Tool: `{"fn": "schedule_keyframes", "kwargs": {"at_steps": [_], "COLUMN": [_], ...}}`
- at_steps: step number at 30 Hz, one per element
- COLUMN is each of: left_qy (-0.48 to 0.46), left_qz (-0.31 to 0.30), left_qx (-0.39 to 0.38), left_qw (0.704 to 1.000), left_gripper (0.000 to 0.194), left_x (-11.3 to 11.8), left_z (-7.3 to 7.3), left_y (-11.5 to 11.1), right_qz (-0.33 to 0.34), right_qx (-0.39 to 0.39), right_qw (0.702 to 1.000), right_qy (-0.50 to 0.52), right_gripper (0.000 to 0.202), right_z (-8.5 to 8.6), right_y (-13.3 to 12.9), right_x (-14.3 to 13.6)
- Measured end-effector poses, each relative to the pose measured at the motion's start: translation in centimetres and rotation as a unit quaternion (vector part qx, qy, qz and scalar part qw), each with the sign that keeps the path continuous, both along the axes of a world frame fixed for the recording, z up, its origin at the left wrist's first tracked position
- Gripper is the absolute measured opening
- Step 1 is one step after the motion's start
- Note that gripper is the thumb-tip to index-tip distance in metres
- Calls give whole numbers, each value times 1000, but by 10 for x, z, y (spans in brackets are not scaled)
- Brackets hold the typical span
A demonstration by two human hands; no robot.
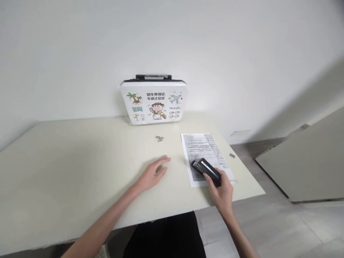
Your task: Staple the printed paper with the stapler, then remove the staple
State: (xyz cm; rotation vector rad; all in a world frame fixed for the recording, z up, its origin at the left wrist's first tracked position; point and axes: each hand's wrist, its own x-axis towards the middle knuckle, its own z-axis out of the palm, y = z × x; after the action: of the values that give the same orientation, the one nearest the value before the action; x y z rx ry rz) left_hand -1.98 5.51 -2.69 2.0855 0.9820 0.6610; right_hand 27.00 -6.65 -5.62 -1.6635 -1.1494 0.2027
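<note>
A black stapler [211, 171] is gripped in my right hand [223, 191], its jaw end pointing up and left. It is over the lower part of a printed sheet of paper [196, 143]; whether it touches the sheet I cannot tell. My left hand [153, 174] holds nothing, fingers apart and pointing right, close to the table surface and left of the sheet. Beyond that hand lie several small grey staple strips [159, 138]. Another staple strip [232, 155] sits right of the sheet, by the table's right edge.
A white case [156, 104] with cartoon prints and a black handle stands at the back of the pale table [67, 161], against the wall [80, 43]. On the right, past the table edge, a light panel [306, 165] stands above the grey floor.
</note>
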Motion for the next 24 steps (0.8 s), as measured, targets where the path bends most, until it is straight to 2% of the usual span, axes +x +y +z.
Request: {"fn": "schedule_keyframes", "kwargs": {"at_steps": [3, 7, 11, 14, 20, 24], "left_qy": [-50, -99, -138, -145, -156, -157], "left_qz": [31, 63, 111, 144, 233, 255], "left_qx": [-41, -66, -79, -58, -30, -37], "left_qw": [997, 991, 981, 977, 959, 953], "left_gripper": [38, 39, 35, 32, 28, 29], "left_x": [-24, -44, -51, -55, -67, -68], "left_z": [1, 2, 4, 4, -4, -7], "left_y": [10, 23, 27, 28, 35, 37], "right_qz": [34, 126, 237, 305, 375, 403], "right_qx": [-10, -34, -47, -48, -66, -81], "right_qw": [999, 991, 969, 949, 923, 911], "right_qy": [-12, -35, -59, -66, -51, -26], "right_gripper": [40, 36, 34, 31, 33, 37], "right_z": [2, 10, 24, 32, 36, 31], "right_y": [1, 15, 46, 76, 125, 144], "right_x": [1, 0, -14, -33, -65, -74]}}
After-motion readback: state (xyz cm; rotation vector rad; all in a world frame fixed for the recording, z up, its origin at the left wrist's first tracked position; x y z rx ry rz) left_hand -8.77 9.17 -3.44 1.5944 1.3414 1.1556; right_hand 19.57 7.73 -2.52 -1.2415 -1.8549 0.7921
